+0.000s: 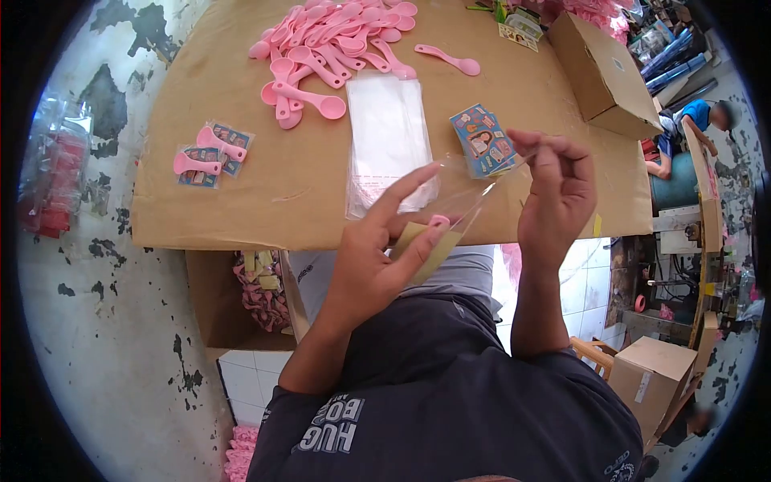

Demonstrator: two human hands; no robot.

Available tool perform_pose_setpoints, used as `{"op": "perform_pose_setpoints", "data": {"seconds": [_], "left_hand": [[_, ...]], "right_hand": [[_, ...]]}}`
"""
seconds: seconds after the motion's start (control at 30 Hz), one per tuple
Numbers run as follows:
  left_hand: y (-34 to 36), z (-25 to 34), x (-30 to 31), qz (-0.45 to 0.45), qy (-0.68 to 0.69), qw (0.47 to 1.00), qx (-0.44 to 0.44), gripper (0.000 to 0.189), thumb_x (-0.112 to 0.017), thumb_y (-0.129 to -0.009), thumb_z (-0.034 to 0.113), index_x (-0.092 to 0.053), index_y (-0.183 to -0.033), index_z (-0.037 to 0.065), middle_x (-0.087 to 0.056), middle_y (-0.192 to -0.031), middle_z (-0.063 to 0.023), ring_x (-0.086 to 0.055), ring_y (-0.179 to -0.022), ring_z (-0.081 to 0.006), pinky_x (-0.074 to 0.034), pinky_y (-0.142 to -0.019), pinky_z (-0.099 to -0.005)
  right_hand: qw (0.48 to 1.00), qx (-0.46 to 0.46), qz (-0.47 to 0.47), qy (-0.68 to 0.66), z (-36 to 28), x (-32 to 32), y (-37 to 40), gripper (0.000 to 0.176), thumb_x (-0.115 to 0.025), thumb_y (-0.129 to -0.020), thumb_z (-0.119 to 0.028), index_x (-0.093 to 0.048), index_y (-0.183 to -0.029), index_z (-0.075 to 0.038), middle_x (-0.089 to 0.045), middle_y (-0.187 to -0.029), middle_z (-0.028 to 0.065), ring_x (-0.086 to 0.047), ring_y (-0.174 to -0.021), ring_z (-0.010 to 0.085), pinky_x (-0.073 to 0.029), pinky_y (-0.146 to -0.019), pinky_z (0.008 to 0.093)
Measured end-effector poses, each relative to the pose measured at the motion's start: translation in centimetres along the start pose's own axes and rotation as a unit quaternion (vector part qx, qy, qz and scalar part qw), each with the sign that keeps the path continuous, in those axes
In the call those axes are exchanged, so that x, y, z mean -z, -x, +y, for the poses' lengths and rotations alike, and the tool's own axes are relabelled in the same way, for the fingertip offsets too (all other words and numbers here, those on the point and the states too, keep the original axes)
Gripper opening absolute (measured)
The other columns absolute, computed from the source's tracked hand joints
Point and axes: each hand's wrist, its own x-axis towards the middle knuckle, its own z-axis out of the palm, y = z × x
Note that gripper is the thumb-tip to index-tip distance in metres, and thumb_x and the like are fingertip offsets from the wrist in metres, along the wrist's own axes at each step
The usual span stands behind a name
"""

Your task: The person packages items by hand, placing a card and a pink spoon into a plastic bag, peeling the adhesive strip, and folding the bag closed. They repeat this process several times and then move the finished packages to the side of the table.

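Observation:
My left hand (365, 261) is closed on a clear plastic bag (470, 201) above the table's near edge. Inside or against the bag is a yellowish card (434, 255), and a small pink piece shows by my thumb; what it belongs to is hidden. With fingertips pinched, my right hand (558, 185) grips the bag's upper right end, stretching it between both hands. Behind the bag lies a stack of blue printed cards (484, 140). A pile of flat clear bags (389, 132) is just beyond my left hand.
Pink spoons (337, 40) are heaped at the far side, with a single spoon (450, 60) apart. Two packs (210, 157) with spoons and cards lie left. A cardboard box (602, 76) stands at the right edge. Another person (699, 120) is at far right.

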Motion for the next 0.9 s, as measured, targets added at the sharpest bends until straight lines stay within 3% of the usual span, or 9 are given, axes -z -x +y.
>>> {"op": "perform_pose_setpoints", "data": {"seconds": [0.07, 0.1, 0.13, 0.23, 0.33, 0.4, 0.5, 0.6, 0.9], "left_hand": [[-0.2, -0.3, -0.2, 0.018, 0.033, 0.999, 0.004, 0.050, -0.066, -0.100, 0.008, -0.047, -0.146, -0.002, -0.076, -0.113, -0.0168, -0.070, -0.097, -0.0110, -0.053, -0.082, -0.0225], [-0.3, -0.1, -0.5, 0.035, 0.104, 0.994, 0.009, 0.044, -0.065, -0.101, 0.008, -0.051, -0.141, -0.003, -0.075, -0.113, -0.0178, -0.070, -0.097, -0.0119, -0.055, -0.083, -0.0238], [-0.3, -0.1, -0.7, 0.053, 0.175, 0.983, 0.015, 0.037, -0.064, -0.101, 0.008, -0.055, -0.136, -0.004, -0.075, -0.114, -0.0188, -0.070, -0.096, -0.0127, -0.056, -0.083, -0.0252], [-0.5, -1.0, -1.0, 0.071, 0.175, 0.982, -0.002, 0.026, -0.063, -0.102, 0.008, -0.060, -0.125, -0.004, -0.072, -0.118, -0.0192, -0.071, -0.099, -0.0154, -0.057, -0.084, -0.0255], [-0.8, -1.4, -1.5, 0.071, 0.193, 0.977, -0.047, 0.023, -0.062, -0.102, 0.007, -0.061, -0.122, -0.004, -0.070, -0.122, -0.0156, -0.065, -0.108, -0.0118, -0.054, -0.085, -0.0233], [-1.2, -1.7, -1.6, 0.075, 0.174, 0.979, -0.071, 0.022, -0.063, -0.102, 0.006, -0.062, -0.122, -0.005, -0.069, -0.123, -0.0152, -0.065, -0.110, -0.0128, -0.054, -0.087, -0.0247], [-1.2, -1.1, -1.8, 0.075, 0.162, 0.980, -0.087, 0.023, -0.063, -0.102, 0.006, -0.063, -0.121, -0.005, -0.068, -0.123, -0.0144, -0.065, -0.111, -0.0139, -0.055, -0.089, -0.0269], [-1.1, -1.2, -1.7, 0.071, 0.161, 0.982, -0.073, 0.024, -0.063, -0.102, 0.007, -0.063, -0.123, -0.005, -0.069, -0.121, -0.0138, -0.065, -0.110, -0.0139, -0.055, -0.090, -0.0277], [-0.9, -0.6, -1.3, 0.071, 0.145, 0.987, -0.021, 0.026, -0.062, -0.103, 0.010, -0.064, -0.125, -0.004, -0.076, -0.106, -0.0129, -0.070, -0.097, -0.0119, -0.056, -0.082, -0.0245]], "right_hand": [[0.986, 0.001, 0.029, -0.162, -0.2, 0.6, -0.4, 0.005, -0.050, -0.105, -0.001, -0.054, -0.108, -0.001, -0.070, -0.112, 0.0209, -0.069, -0.108, 0.0312, -0.054, -0.097, 0.0402], [0.982, -0.006, 0.078, -0.174, -0.8, 0.1, -0.3, 0.007, -0.048, -0.104, 0.002, -0.055, -0.102, 0.000, -0.069, -0.100, 0.0160, -0.070, -0.093, 0.0289, -0.056, -0.090, 0.0384], [0.982, -0.008, 0.080, -0.173, -0.3, 0.4, -0.1, 0.007, -0.048, -0.104, 0.002, -0.055, -0.102, 0.000, -0.069, -0.100, 0.0160, -0.070, -0.093, 0.0289, -0.056, -0.090, 0.0384], [0.976, 0.004, 0.043, -0.216, 1.2, 2.6, 0.8, 0.007, -0.050, -0.102, 0.002, -0.056, -0.097, 0.001, -0.062, -0.088, 0.0098, -0.064, -0.077, 0.0209, -0.056, -0.079, 0.0328], [0.943, -0.079, -0.115, -0.302, 0.6, 3.3, 1.5, 0.007, -0.053, -0.101, 0.000, -0.058, -0.096, 0.000, -0.055, -0.084, 0.0043, -0.056, -0.067, 0.0143, -0.053, -0.066, 0.0272], [0.923, -0.238, -0.141, -0.267, -0.4, 2.5, 2.3, 0.009, -0.056, -0.102, -0.007, -0.062, -0.101, 0.000, -0.060, -0.087, 0.0039, -0.057, -0.069, 0.0091, -0.049, -0.060, 0.0223], [0.965, -0.175, -0.168, -0.096, -1.9, -0.7, 3.5, 0.013, -0.060, -0.103, -0.011, -0.065, -0.106, 0.001, -0.065, -0.088, 0.0032, -0.059, -0.072, 0.0055, -0.047, -0.059, 0.0206], [0.953, -0.194, -0.222, -0.068, -0.9, 0.0, 3.8, 0.017, -0.063, -0.103, -0.014, -0.066, -0.108, 0.002, -0.069, -0.091, 0.0039, -0.062, -0.077, 0.0044, -0.050, -0.062, 0.0209], [0.935, -0.247, -0.189, -0.168, -1.2, 0.9, 3.3, 0.014, -0.063, -0.103, -0.009, -0.066, -0.111, 0.002, -0.070, -0.095, 0.0037, -0.067, -0.084, 0.0067, -0.054, -0.068, 0.0208]]}}
